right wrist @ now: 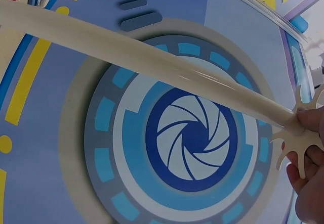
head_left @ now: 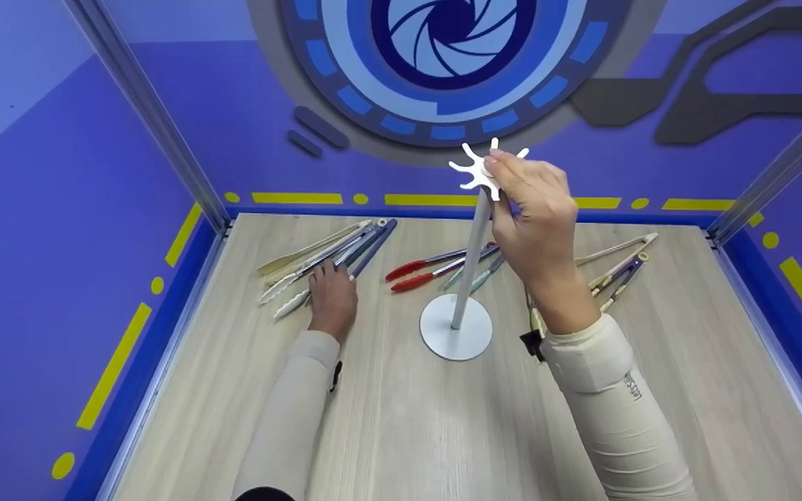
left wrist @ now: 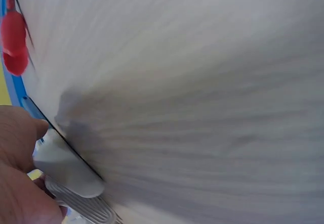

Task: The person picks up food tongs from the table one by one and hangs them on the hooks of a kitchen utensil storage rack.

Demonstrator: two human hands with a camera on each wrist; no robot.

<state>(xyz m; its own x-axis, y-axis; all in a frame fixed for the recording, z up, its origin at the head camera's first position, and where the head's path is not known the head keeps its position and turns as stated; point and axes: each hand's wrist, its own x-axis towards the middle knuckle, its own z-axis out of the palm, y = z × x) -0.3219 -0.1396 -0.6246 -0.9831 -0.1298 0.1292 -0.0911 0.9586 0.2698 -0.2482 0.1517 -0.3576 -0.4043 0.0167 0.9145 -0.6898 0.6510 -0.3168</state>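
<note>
A white stand has a pole (head_left: 472,257), a round base (head_left: 438,337) on the table and a flat top with several curved hooks (head_left: 476,170). My right hand (head_left: 539,226) pinches that hooked top between thumb and fingers; in the right wrist view the thumb lies by the pole's end. At the left, my left hand (head_left: 333,299) reaches down over a group of tongs. Its thumb and fingers close round white-tipped tongs (left wrist: 68,166) with blue-grey handles. The hand hides part of them. Beside them lie metal tongs with pale tips (head_left: 279,285) and cream tongs (head_left: 282,263).
Red-tipped tongs (head_left: 415,280) and teal-tipped tongs (head_left: 486,278) lie behind the pole. More tongs (head_left: 617,278), partly covered by my right arm, are at the right. A small black piece (head_left: 532,344) shows by the right wrist. Blue-purple walls (head_left: 185,104) enclose the table (head_left: 387,417).
</note>
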